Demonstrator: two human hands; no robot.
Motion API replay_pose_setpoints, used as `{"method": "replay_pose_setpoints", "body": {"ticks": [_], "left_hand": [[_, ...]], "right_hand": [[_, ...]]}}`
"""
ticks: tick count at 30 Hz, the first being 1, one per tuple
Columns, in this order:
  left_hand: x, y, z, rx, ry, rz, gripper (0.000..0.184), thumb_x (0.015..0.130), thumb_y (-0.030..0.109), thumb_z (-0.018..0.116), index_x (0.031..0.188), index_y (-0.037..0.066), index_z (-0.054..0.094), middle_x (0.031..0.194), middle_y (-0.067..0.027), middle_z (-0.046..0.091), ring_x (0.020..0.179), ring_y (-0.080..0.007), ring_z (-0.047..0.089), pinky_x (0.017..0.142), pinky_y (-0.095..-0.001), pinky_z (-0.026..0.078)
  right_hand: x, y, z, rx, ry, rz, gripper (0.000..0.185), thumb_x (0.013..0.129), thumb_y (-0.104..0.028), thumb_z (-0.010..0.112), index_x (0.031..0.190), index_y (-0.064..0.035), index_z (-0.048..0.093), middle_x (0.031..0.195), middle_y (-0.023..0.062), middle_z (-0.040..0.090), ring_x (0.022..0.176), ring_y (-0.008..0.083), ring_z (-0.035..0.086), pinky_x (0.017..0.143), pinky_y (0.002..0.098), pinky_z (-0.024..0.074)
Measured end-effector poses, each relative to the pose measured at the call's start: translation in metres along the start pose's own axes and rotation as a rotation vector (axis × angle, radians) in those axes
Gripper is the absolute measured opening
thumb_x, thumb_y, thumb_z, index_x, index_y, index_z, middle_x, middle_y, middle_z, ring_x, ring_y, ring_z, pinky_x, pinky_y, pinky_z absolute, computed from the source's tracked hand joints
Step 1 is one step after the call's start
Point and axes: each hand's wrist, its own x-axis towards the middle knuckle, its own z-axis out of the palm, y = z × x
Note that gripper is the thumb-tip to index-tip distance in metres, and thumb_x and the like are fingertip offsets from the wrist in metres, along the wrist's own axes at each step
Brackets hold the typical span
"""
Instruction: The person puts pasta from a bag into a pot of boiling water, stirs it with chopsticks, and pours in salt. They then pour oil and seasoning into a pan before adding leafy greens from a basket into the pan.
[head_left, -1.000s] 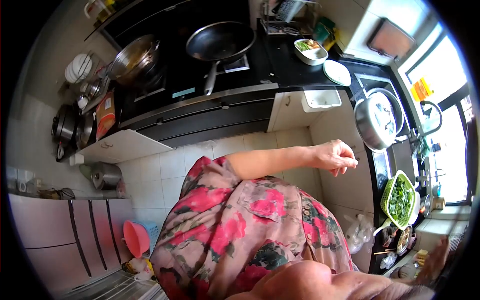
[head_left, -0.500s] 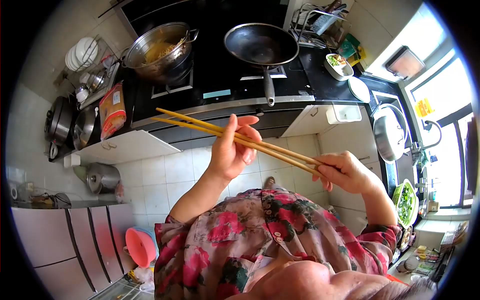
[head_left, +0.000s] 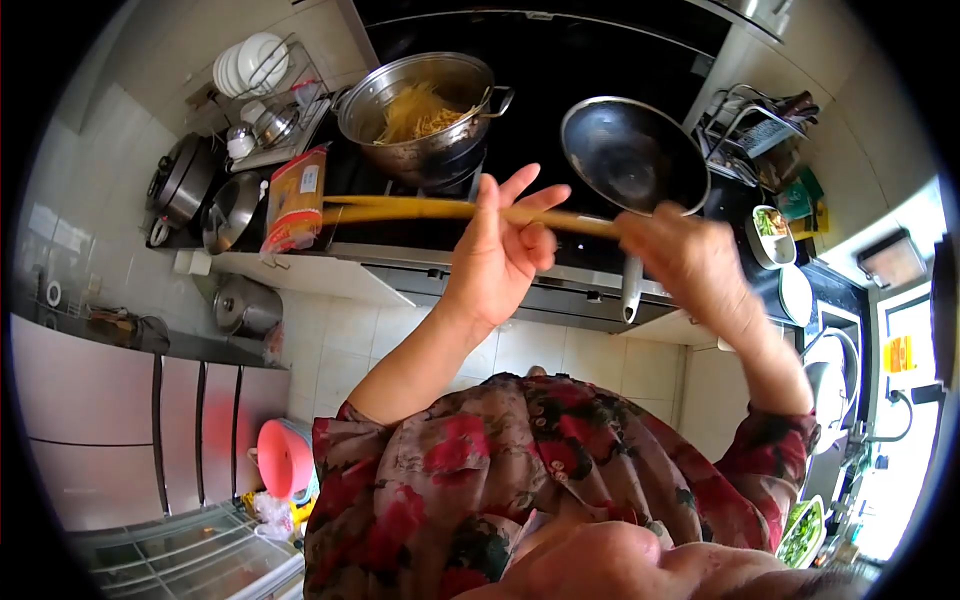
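A pair of long yellow chopsticks (head_left: 400, 208) spans nearly level in front of the stove, blurred by motion. They pass through my left hand (head_left: 505, 255) between thumb and fingers; two of its fingers stretch outward and the others curl. My right hand (head_left: 690, 265), smeared by movement, grips the chopsticks' other end beside the wok. Beyond my left hand stands a steel pot (head_left: 420, 145) on the burner, with yellowish noodle-like strands (head_left: 425, 112) inside. A dark wok (head_left: 635, 155) with a long handle (head_left: 631, 290) sits on the right burner.
Left of the pot lies an orange food packet (head_left: 298, 200), near a pot lid (head_left: 232, 215) and a dish rack with white plates (head_left: 262, 62). On the right are a bowl of chopped food (head_left: 771, 238), a white plate (head_left: 796, 295) and a knife rack (head_left: 755, 125).
The view has shifted, with the stove appearing further right. My right hand has risen towards the wok, and the chopsticks have swung from slanted to nearly level.
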Motion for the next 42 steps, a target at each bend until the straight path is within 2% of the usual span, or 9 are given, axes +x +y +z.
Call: {"method": "replay_pose_setpoints", "body": {"ticks": [2,6,8,12,14,18,24,36,42], "left_hand": [[0.0,0.003,-0.012,0.168,-0.113,0.001,0.049,0.098,0.041,0.043,0.134,0.008,0.043,0.128,-0.0138,0.051,0.085,-0.0166,0.063,0.064,-0.0263,0.05],[-0.012,0.028,-0.053,0.67,-0.154,-0.111,0.027,0.095,0.02,0.053,0.116,0.004,0.058,0.097,-0.0098,0.066,0.072,-0.0139,0.062,0.062,-0.025,0.049],[-0.017,0.056,-0.074,0.753,-0.166,-0.122,0.024,0.095,0.02,0.052,0.11,0.003,0.061,0.091,-0.0094,0.067,0.072,-0.0132,0.062,0.061,-0.0244,0.049],[-0.017,0.118,-0.128,0.766,-0.183,-0.086,0.023,0.095,0.018,0.052,0.11,0.003,0.061,0.09,-0.0099,0.067,0.071,-0.0128,0.062,0.061,-0.0237,0.049],[-0.014,0.149,-0.154,0.751,-0.133,-0.109,0.023,0.095,0.017,0.051,0.108,0.002,0.062,0.089,-0.0103,0.067,0.069,-0.0126,0.062,0.06,-0.023,0.048],[-0.006,0.2,-0.202,0.691,-0.154,-0.13,0.023,0.096,0.018,0.05,0.106,0.002,0.063,0.086,-0.0104,0.067,0.066,-0.013,0.062,0.056,-0.0233,0.049],[0.005,0.251,-0.253,0.593,-0.184,-0.155,0.024,0.097,0.019,0.049,0.105,0.002,0.063,0.084,-0.0106,0.066,0.065,-0.0135,0.062,0.056,-0.0243,0.049],[0.013,0.273,-0.283,0.458,-0.034,-0.126,0.027,0.098,0.024,0.049,0.103,0.003,0.064,0.082,-0.0074,0.066,0.061,-0.0104,0.061,0.054,-0.0208,0.046],[0.006,0.268,-0.268,0.502,0.092,-0.061,0.027,0.097,0.023,0.047,0.103,0.001,0.062,0.08,-0.0092,0.065,0.061,-0.0125,0.058,0.054,-0.0243,0.045]], "right_hand": [[0.036,0.026,-0.013,-0.174,0.088,0.042,0.016,0.079,-0.015,0.064,0.095,-0.0171,0.062,0.071,0.0041,0.055,0.062,0.0204,0.062,0.05,0.033,0.0495],[0.116,0.069,-0.048,-0.417,0.075,0.048,0.019,0.09,-0.021,0.055,0.105,-0.0143,0.065,0.09,0.0098,0.065,0.076,0.0289,0.065,0.061,0.037,0.0526],[0.162,0.076,-0.056,-0.554,0.085,-0.084,0.019,0.084,-0.021,0.064,0.098,-0.0097,0.068,0.077,0.0099,0.065,0.067,0.0266,0.065,0.056,0.0378,0.0521],[0.253,0.054,-0.048,-0.573,-0.144,0.002,0.013,0.082,-0.018,0.066,0.089,-0.0082,0.07,0.072,0.0072,0.064,0.066,0.0231,0.063,0.059,0.034,0.0497],[0.317,-0.004,-0.057,-0.655,-0.79,0.233,0.027,0.084,-0.031,0.063,0.086,-0.0049,0.07,0.074,0.0135,0.065,0.065,0.0309,0.061,0.061,0.0403,0.0487],[0.398,0.009,-0.002,-0.652,-1.001,0.184,0.036,0.083,-0.039,0.062,0.073,-0.0044,0.069,0.07,0.0131,0.064,0.063,0.0315,0.06,0.058,0.0422,0.0463],[0.418,0.052,0.066,-0.128,-1.252,0.576,0.014,0.074,-0.021,0.065,0.074,-0.0077,0.068,0.049,0.0009,0.05,0.039,0.0133,0.045,0.033,0.0319,0.034],[0.287,0.058,0.125,0.193,-0.706,0.331,0.024,0.082,-0.027,0.063,0.085,-0.0038,0.069,0.067,0.0134,0.062,0.06,0.0235,0.059,0.055,0.0376,0.0442],[0.259,0.01,0.141,0.024,-0.512,0.699,0.021,0.085,-0.029,0.06,0.095,-0.0135,0.07,0.082,0.0128,0.065,0.078,0.0314,0.063,0.069,0.0414,0.0497]]}}
